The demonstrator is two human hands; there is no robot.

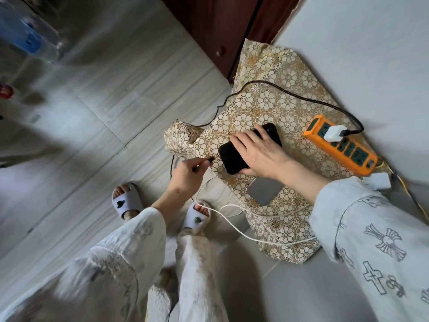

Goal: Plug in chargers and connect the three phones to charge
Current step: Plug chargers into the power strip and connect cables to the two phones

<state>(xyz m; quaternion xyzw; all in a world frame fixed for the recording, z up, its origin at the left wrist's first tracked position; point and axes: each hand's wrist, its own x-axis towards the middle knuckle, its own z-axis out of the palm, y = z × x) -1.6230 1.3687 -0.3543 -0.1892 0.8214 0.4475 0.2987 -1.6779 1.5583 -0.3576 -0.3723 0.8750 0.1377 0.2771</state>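
Observation:
My right hand (pixel 262 152) grips a black phone (pixel 232 159) lying on a small table with a floral cloth (pixel 274 105). Pinched in my left hand (pixel 188 173) is the black cable's plug end (pixel 210 161), a short gap from the phone's near edge. The black cable (pixel 301 98) loops across the cloth to a white charger (pixel 334 133) plugged into an orange power strip (pixel 341 145). A grey phone (pixel 264 189) lies flat below my right wrist. A white cable (pixel 234 225) trails off the table's edge toward the floor.
A second white charger (pixel 378 181) lies beside the strip's near end, by a yellow cord (pixel 413 201). A dark wooden cabinet (pixel 222 26) stands behind the table, a white wall on the right. My slippered feet (pixel 126 201) are on the tiled floor; a water jug (pixel 27 33) stands far left.

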